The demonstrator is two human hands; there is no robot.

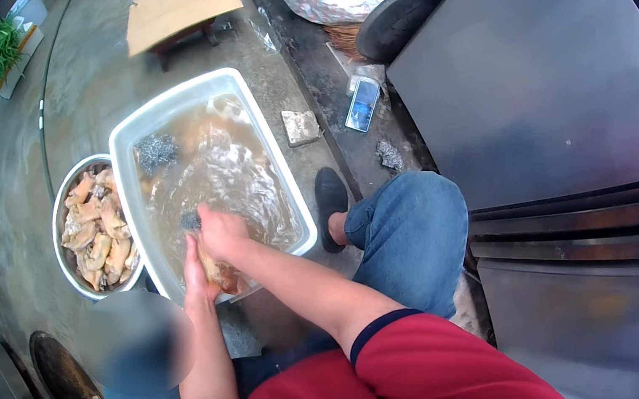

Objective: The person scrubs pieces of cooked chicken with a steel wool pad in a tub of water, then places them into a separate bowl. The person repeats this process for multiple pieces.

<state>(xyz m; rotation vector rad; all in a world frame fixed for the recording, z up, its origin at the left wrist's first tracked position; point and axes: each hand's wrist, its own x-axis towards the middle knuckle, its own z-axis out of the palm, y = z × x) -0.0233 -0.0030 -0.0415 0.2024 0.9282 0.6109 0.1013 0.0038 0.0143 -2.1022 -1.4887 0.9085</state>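
A white plastic tub [279,183] of murky, rippling water [220,182] stands on the floor before me. My right hand [221,235] is closed around a grey steel wool scrubber [191,220], which shows past the fingers. Just below it, my left hand [199,273] grips a pale brown piece of meat [226,279], seemingly a trotter, at the tub's near end. Part of the meat is hidden by my right hand and forearm. Another clump of steel wool [156,154] lies at the tub's left side. Cloudy water hides whatever is deeper in the tub.
Left of the tub is a metal bowl [58,217] of pale trotter pieces [101,231]. A cardboard-topped stool [182,12] stands beyond. To the right are a stone block [300,127], a phone [362,104], more steel wool [389,155] and a steel cabinet [542,98]. A hose [48,75] crosses the floor.
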